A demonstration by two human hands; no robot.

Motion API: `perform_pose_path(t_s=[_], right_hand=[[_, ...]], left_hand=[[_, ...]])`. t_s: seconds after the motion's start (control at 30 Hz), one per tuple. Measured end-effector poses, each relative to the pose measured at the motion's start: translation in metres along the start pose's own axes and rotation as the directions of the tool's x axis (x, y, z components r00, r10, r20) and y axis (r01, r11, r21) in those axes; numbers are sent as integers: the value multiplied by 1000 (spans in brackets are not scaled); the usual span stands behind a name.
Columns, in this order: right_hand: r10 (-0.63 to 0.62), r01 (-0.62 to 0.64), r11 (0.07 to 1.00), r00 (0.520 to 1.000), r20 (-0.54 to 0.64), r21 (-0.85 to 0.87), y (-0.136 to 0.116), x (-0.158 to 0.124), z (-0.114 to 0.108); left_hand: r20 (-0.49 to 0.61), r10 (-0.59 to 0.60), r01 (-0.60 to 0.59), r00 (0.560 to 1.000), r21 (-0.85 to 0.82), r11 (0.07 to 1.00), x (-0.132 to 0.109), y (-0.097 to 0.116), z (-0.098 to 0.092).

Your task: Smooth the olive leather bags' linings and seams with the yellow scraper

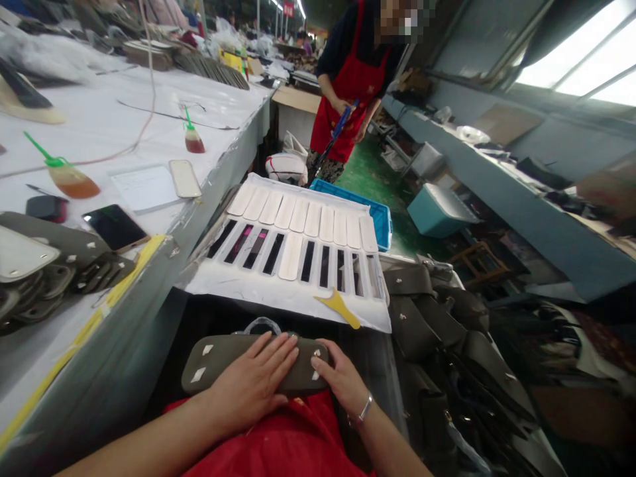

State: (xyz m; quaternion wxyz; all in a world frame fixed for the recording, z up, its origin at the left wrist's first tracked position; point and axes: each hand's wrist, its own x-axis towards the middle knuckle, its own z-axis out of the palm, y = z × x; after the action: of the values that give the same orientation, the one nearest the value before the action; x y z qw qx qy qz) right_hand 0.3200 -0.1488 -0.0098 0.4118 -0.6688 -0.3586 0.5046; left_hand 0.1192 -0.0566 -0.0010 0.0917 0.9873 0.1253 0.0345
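Observation:
A dark olive-grey handbag [231, 351] lies across my lap, its long rounded base facing up. Small white wrappings cover studs near both ends of that base, and a plastic-wrapped handle [262, 324] loops up behind it. My left hand [265, 368] rests flat on the middle of the base with fingers stretched out. At the right end, my right hand [342, 377] grips the bag, thumb on top beside a wrapped stud and fingers round the far edge. The bag's lower body is hidden.
Ahead stands a white slotted tray [298, 291] of pale strips, with a yellow tool [340, 308] on its edge. Similar bags [422, 318] pile up on the right. The left table [99, 132] bears a phone [115, 226] and glue bottles [74, 180]. Beyond stands a person [348, 86].

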Motion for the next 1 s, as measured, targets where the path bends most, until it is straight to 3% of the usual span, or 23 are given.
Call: perform_pose_path(t_s=[0.27,0.5,0.77,0.9,1.0], right_hand=[[37,-39,997,999,23,71,10,3,-3],[46,-55,983,997,56,176,15,3,-6],[64,-98,950,990,125,295,12,6,-8],[79,-124,949,984,163,291,7,5,-9],[122,-159,957,979,161,242,3,6,-11]], left_hand=[[90,-149,158,985,-106,982,-4,-22,-8],[97,-209,225,973,-196,954,24,-8,-10],[75,-213,225,974,-245,943,28,-4,-6],[88,-195,208,977,-167,964,17,-10,-9],[78,-230,238,970,-120,964,-16,-29,-19]])
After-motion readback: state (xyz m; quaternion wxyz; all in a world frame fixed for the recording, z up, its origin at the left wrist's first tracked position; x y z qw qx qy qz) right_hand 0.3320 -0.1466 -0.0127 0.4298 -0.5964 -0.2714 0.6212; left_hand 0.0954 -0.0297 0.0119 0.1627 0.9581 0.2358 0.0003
